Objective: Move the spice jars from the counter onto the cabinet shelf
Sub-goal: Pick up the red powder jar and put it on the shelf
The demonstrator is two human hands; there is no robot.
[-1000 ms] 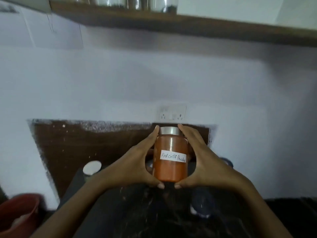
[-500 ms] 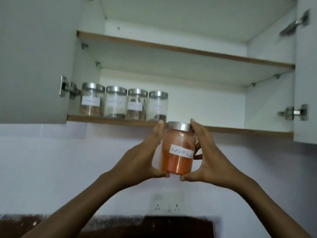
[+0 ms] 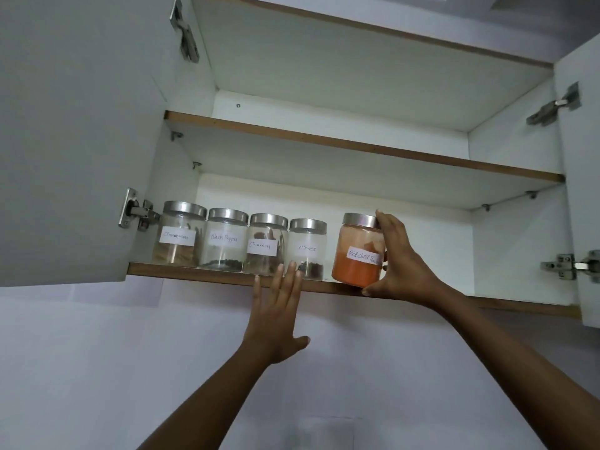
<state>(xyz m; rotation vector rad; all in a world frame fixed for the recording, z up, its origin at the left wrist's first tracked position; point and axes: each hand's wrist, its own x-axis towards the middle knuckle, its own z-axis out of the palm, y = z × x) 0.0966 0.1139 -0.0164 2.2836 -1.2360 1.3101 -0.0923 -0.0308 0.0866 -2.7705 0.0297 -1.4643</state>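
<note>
The red chilli powder jar (image 3: 358, 251), orange with a steel lid, stands at the front edge of the lower cabinet shelf (image 3: 201, 271). My right hand (image 3: 401, 264) grips its right side, thumb under the base, fingers at the lid. My left hand (image 3: 279, 306) is flat with straight fingers, its fingertips against the shelf edge in front of the cloves jar (image 3: 306, 248). Left of that stand the cinnamon-labelled jar (image 3: 263, 243), the black pepper jar (image 3: 224, 238) and one more glass jar (image 3: 180, 233), all in a row.
The upper shelf (image 3: 357, 146) shows nothing on it from below. Both cabinet doors stand open, left door (image 3: 74, 141) and right door (image 3: 584, 190). Shelf room lies right of the red jar. White wall below the cabinet.
Both hands lifted the red jar from counter height up to the shelf. My left hand has let go and now lies flat against the shelf edge; my right hand still holds the jar.
</note>
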